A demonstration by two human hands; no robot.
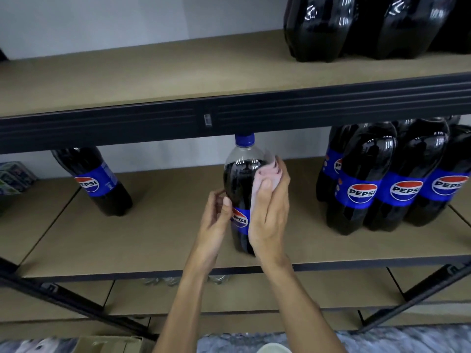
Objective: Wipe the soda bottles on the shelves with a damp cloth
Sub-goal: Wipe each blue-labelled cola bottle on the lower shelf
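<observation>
Grips the Pepsi bottle on the middle shelf with the left hand. Clutches a pale cloth in the right hand, pressed to the bottle's shoulder.

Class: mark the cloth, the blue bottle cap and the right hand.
cloth (257, 186), head view, white edge beside thumb
blue bottle cap (244, 139), head view, front side
right hand (270, 215), head view, back of hand

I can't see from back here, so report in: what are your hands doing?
Left hand holds the middle bottle by its label. Right hand presses the cloth on its shoulder. Neighbouring bottles stand apart, nothing blocking.
</observation>
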